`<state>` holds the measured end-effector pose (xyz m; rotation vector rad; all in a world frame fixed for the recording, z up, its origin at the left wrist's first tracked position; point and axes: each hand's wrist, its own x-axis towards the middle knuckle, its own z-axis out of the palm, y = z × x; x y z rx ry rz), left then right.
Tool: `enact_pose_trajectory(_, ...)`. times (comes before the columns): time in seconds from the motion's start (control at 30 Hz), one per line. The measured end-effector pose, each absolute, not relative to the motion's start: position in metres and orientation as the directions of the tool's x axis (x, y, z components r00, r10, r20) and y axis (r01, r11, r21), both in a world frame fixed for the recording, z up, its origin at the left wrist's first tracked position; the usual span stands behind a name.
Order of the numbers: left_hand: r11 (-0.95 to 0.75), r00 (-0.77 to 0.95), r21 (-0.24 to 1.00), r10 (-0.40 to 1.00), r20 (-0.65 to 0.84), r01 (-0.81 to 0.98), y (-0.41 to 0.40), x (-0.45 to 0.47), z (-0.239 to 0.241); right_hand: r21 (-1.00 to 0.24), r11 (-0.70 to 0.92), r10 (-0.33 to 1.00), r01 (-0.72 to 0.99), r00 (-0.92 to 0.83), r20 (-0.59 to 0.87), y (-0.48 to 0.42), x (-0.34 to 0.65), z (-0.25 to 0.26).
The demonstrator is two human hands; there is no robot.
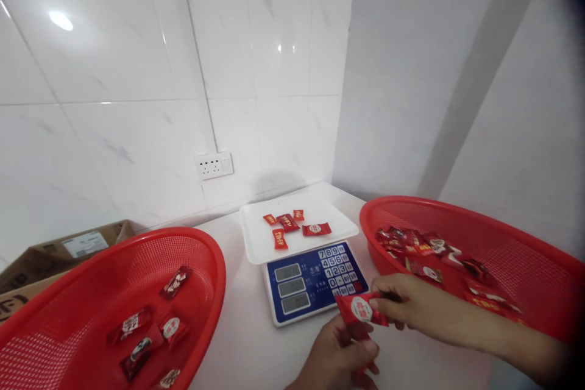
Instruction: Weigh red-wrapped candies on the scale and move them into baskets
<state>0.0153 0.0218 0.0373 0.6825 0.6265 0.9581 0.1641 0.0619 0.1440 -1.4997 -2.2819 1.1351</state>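
Note:
Just in front of the scale, my right hand [404,301] pinches a red wrapped candy [361,309] with a pale round label by its right end. Below it, my left hand [340,350] is closed, its fingers curled round another red wrapper [361,375] that shows only in part; the two hands nearly meet. Behind them stands a blue digital scale [315,280] with a white tray [256,237]. Several red candies lie on the tray, among them a dark red one [287,223] and one with a round label [317,230]. The readings on the displays are too faint to make out.
A red plastic basket [214,274] with several candies stands at the left, and a larger-looking red basket [375,250] with more candies at the right, partly behind my right forearm. Cardboard boxes [50,256] sit at far left. A wall socket [214,166] is behind the white table [237,341].

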Motion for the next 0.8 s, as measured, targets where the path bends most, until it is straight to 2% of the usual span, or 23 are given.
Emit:
enact_pose_trajectory(0.17,0.364,0.281,0.788,0.926,-0.251,-0.497,0.023,0.016,0.039,-0.698,0.185,0.815,0.692,-0.505,-0.284,0.058,0.169,0.143)
enact_pose_trajectory(0.4,0.207,0.081,0.886,0.978,-0.191,-0.416,0.024,0.016,0.036,-0.748,0.105,0.835,0.656,-0.467,-0.292,0.06,0.169,0.129)
enact_pose_trajectory(0.5,0.203,0.077,0.89,0.979,-0.188,-0.408,0.024,0.016,0.036,-0.767,0.122,0.819,0.629,-0.501,-0.281,0.06,0.167,0.13)
enact_pose_trajectory(0.63,0.292,0.131,0.828,0.956,-0.261,-0.478,0.023,0.016,0.04,-0.791,0.143,0.798,0.595,-0.542,-0.264,0.059,0.162,0.137)
enact_pose_trajectory(0.8,0.344,0.187,0.785,0.939,-0.288,-0.515,0.024,0.015,0.045,-0.735,0.182,0.859,0.654,-0.47,-0.206,0.067,0.156,0.148)
